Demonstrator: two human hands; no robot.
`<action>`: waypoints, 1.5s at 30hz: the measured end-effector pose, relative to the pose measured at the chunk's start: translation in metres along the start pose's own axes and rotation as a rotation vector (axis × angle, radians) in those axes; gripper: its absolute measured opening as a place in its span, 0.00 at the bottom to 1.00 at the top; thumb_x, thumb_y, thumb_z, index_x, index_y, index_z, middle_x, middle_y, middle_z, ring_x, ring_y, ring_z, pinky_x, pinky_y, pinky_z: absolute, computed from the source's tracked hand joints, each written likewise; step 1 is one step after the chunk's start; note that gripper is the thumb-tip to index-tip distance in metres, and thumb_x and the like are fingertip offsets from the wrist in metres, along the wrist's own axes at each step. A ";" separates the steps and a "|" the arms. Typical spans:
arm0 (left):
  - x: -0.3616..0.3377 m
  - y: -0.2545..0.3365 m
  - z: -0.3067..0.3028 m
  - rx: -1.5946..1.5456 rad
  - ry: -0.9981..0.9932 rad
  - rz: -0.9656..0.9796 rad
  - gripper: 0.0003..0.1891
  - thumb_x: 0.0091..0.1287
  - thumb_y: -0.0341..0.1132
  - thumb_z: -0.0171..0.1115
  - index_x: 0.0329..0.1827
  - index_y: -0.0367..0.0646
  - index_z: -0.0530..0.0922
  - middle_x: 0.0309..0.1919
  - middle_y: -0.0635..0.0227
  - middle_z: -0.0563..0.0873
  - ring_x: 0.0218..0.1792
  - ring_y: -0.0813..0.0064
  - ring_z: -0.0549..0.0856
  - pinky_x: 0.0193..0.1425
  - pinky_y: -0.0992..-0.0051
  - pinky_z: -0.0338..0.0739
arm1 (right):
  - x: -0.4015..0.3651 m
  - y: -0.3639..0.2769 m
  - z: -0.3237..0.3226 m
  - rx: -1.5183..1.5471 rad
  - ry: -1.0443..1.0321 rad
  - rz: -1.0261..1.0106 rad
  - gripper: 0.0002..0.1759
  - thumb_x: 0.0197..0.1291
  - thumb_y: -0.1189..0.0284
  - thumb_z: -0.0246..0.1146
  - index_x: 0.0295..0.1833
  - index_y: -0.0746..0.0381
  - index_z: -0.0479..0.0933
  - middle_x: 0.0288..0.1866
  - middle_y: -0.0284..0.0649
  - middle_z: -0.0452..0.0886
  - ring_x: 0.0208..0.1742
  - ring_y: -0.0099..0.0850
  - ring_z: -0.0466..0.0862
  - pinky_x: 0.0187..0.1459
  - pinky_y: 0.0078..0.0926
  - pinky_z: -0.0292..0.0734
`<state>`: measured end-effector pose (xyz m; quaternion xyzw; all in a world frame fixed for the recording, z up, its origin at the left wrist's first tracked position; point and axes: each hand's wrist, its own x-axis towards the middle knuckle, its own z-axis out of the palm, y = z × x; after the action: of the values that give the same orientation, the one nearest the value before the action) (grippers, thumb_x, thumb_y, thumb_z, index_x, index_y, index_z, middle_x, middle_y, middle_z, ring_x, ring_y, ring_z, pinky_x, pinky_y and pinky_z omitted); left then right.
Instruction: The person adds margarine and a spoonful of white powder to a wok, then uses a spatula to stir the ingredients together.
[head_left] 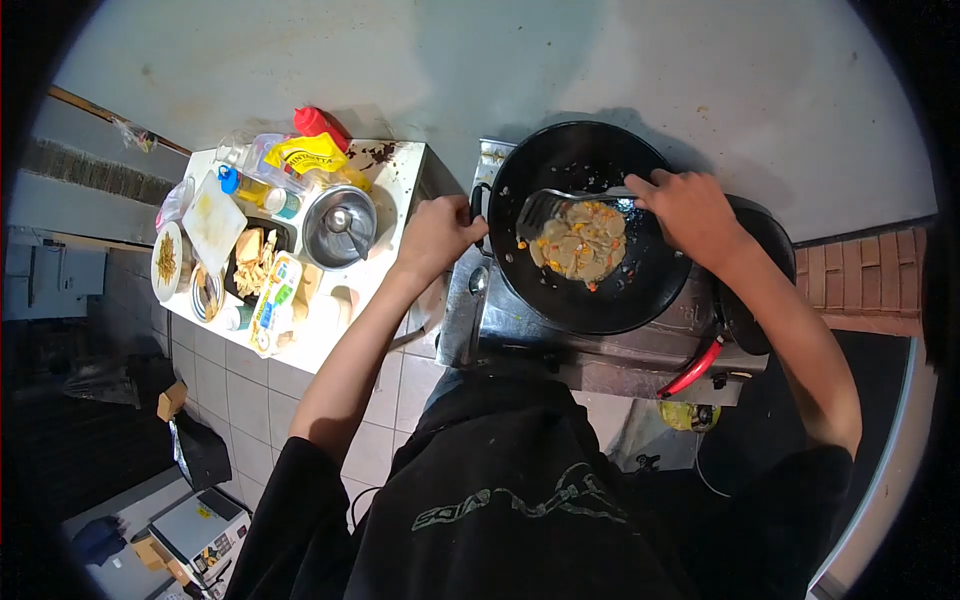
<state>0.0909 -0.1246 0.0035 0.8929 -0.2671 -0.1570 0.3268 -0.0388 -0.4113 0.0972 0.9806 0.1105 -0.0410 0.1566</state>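
Observation:
A black wok point(600, 308) sits on the metal stove point(520, 325) in front of me. In it lies a heap of sliced pale-brown food point(588, 245) with orange and yellow bits. My left hand point(440, 238) is closed on the loop handle at the wok's left side. My right hand point(688, 212) grips the handle of a metal spatula point(545, 210) from the right. Its slotted head rests over the left edge of the food, inside the wok. Part of the spatula handle is hidden under my right fingers.
A white table point(398, 165) on the left bears a steel bowl point(328, 255) with a ladle, a cutting board point(213, 222), a red squeeze bottle point(318, 125) and an egg carton-like pack point(277, 305). Right of the wok is a black pan point(765, 250) with a red handle point(692, 370).

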 end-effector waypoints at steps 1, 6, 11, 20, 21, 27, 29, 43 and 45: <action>0.000 0.002 -0.001 0.006 -0.014 -0.021 0.17 0.56 0.43 0.65 0.28 0.34 0.81 0.23 0.50 0.84 0.31 0.50 0.86 0.41 0.60 0.79 | -0.005 0.001 -0.011 0.007 -0.004 0.026 0.22 0.51 0.77 0.65 0.55 0.57 0.74 0.36 0.43 0.82 0.37 0.41 0.86 0.36 0.39 0.80; -0.001 0.003 0.000 0.022 0.008 -0.027 0.18 0.56 0.44 0.65 0.29 0.33 0.81 0.23 0.50 0.84 0.31 0.51 0.86 0.41 0.61 0.79 | 0.014 0.019 -0.001 -0.050 0.174 0.124 0.20 0.54 0.77 0.63 0.55 0.57 0.76 0.34 0.44 0.83 0.36 0.41 0.86 0.36 0.40 0.79; -0.001 0.004 -0.001 -0.001 -0.014 -0.003 0.17 0.59 0.41 0.65 0.32 0.30 0.78 0.21 0.52 0.79 0.25 0.57 0.81 0.34 0.64 0.74 | -0.002 0.008 0.002 0.160 0.014 0.017 0.11 0.64 0.72 0.58 0.52 0.57 0.76 0.33 0.47 0.81 0.34 0.48 0.83 0.36 0.45 0.76; 0.000 0.002 0.000 0.095 -0.019 0.026 0.18 0.56 0.45 0.65 0.27 0.34 0.81 0.23 0.51 0.84 0.31 0.51 0.86 0.41 0.61 0.79 | -0.003 0.008 0.013 0.029 0.014 0.242 0.10 0.57 0.75 0.62 0.46 0.58 0.79 0.33 0.47 0.83 0.39 0.46 0.85 0.39 0.44 0.79; -0.001 0.002 -0.001 0.074 -0.022 0.026 0.18 0.56 0.45 0.65 0.27 0.34 0.81 0.23 0.51 0.84 0.31 0.51 0.86 0.41 0.60 0.79 | -0.008 0.002 0.014 0.153 0.000 0.141 0.07 0.59 0.74 0.60 0.43 0.59 0.80 0.30 0.48 0.83 0.35 0.48 0.85 0.37 0.44 0.79; 0.001 0.000 -0.002 0.043 -0.065 0.009 0.18 0.56 0.45 0.65 0.27 0.34 0.81 0.23 0.50 0.84 0.31 0.50 0.86 0.41 0.60 0.79 | -0.018 -0.003 -0.061 0.042 -0.253 0.444 0.11 0.50 0.76 0.65 0.41 0.60 0.83 0.41 0.49 0.84 0.46 0.46 0.86 0.47 0.41 0.82; 0.002 0.000 -0.002 0.054 -0.059 0.036 0.18 0.57 0.45 0.65 0.27 0.34 0.81 0.23 0.50 0.84 0.31 0.50 0.86 0.40 0.60 0.79 | -0.009 0.009 -0.058 -0.029 -0.337 0.520 0.11 0.49 0.77 0.66 0.42 0.62 0.84 0.45 0.49 0.85 0.48 0.46 0.86 0.49 0.40 0.82; 0.006 -0.009 -0.007 0.008 -0.159 0.032 0.20 0.58 0.48 0.65 0.27 0.35 0.81 0.25 0.51 0.85 0.34 0.50 0.86 0.41 0.58 0.80 | -0.064 -0.102 -0.047 0.348 -0.037 0.584 0.09 0.64 0.71 0.58 0.45 0.65 0.76 0.29 0.54 0.82 0.32 0.53 0.85 0.36 0.47 0.81; 0.006 -0.011 -0.005 0.014 -0.166 0.046 0.20 0.58 0.48 0.65 0.28 0.35 0.81 0.25 0.51 0.85 0.34 0.50 0.86 0.42 0.58 0.80 | -0.063 -0.120 -0.054 0.325 -0.045 0.620 0.10 0.65 0.71 0.58 0.47 0.65 0.76 0.28 0.54 0.82 0.31 0.51 0.85 0.33 0.45 0.81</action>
<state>0.1024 -0.1183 -0.0006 0.8726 -0.3148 -0.2211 0.3010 -0.1254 -0.2954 0.1201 0.9785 -0.2038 -0.0304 0.0058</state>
